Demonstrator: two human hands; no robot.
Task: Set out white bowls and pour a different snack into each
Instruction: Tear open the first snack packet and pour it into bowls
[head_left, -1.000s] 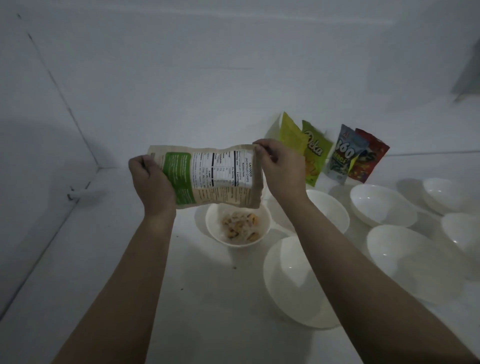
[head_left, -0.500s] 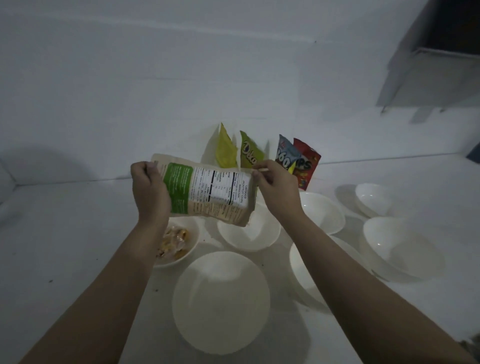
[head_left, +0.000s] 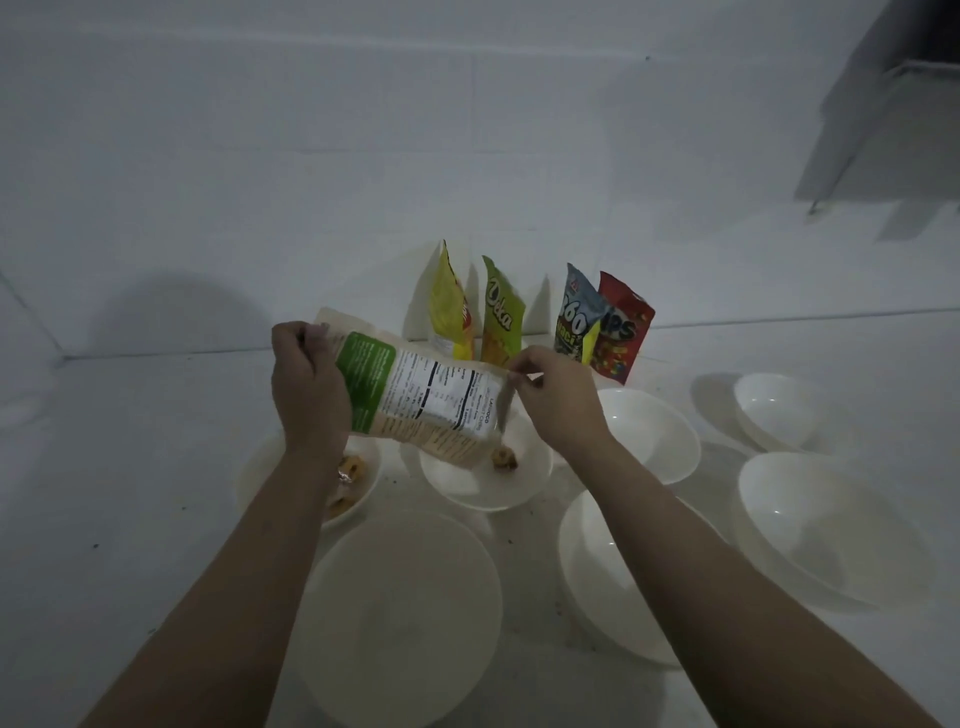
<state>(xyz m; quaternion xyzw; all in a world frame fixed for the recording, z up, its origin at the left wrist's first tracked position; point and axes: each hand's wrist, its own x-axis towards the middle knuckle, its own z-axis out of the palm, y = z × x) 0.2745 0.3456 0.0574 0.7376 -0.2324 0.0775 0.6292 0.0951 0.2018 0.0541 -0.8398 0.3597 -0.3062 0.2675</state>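
At frame centre we pinched the pouch (head_left: 415, 397), left hand (head_left: 306, 384) and right hand (head_left: 556, 395) at opposite ends (mouth tilted down), over a bowl (head_left: 535, 467).

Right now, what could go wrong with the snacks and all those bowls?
1. The bag, tilted by both hands, is dropping pieces into the middle bowl, though the left bowl already holds the same snack. Two bowls may end up alike.
2. The bag's mouth sits near that bowl's rim, so pieces could spill onto the counter.
3. The right forearm hangs over another bowl and might bump it.
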